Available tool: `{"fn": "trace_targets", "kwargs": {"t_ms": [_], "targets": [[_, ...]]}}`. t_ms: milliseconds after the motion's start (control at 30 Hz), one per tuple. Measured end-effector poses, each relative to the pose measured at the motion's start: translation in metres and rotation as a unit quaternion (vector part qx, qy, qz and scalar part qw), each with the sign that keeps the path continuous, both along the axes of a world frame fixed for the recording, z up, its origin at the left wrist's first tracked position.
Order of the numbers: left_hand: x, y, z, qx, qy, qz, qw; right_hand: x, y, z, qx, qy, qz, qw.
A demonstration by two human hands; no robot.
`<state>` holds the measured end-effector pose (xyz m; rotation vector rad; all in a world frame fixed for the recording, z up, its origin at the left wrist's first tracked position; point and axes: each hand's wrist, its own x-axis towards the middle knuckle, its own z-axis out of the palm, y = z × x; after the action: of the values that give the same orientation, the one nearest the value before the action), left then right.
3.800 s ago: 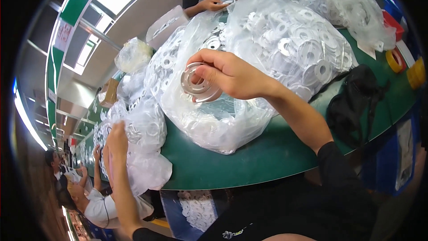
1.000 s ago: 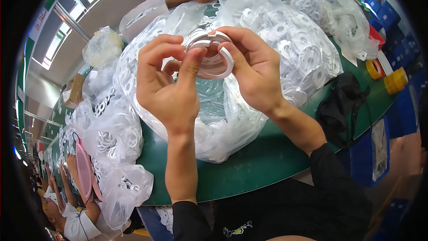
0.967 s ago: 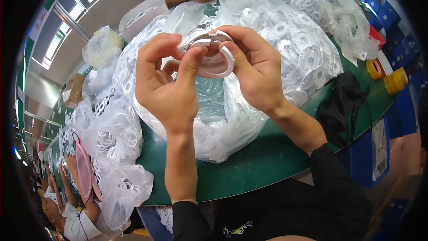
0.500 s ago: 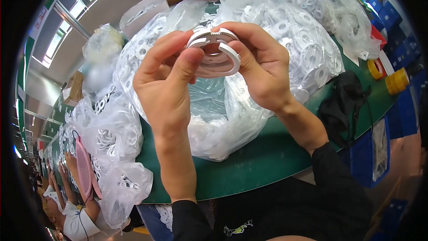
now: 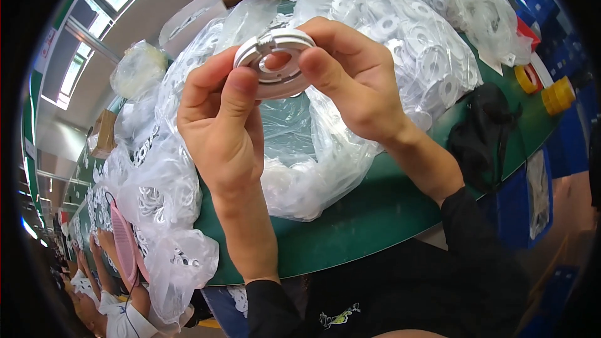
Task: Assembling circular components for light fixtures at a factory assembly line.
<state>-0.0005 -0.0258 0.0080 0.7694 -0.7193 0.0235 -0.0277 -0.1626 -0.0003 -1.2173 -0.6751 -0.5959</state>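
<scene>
Two hands share one slotted white disc [image 5: 277, 79]: the left hand [image 5: 222, 126] and right hand [image 5: 358, 84] pinch opposite sides of its rim, seemingly to steady it and leave its face in view. It hangs above a clear plastic bag [image 5: 307, 197]. Nearer, green table [image 5: 354, 235] stretches to its curved edge, leaving elbow room; a bulging bag of rings [image 5: 419, 56] crowds the far right.

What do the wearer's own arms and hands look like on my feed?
The left hand and right hand are bare, with no gloves, rings or cables showing. The left sleeve and right sleeve are black, without visible markings, and leave much of each forearm uncovered.
</scene>
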Motion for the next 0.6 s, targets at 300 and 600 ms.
{"fn": "trace_targets", "kwargs": {"t_ms": [300,600], "targets": [[-0.001,-0.012,-0.001,0.241,-0.190,0.283,0.909,0.010,-0.018,-0.003,-0.072,0.083,-0.067,0.992],[0.000,-0.023,-0.011,0.128,-0.127,0.224,0.958,0.004,-0.006,-0.003,-0.104,0.000,-0.189,0.976]]}}
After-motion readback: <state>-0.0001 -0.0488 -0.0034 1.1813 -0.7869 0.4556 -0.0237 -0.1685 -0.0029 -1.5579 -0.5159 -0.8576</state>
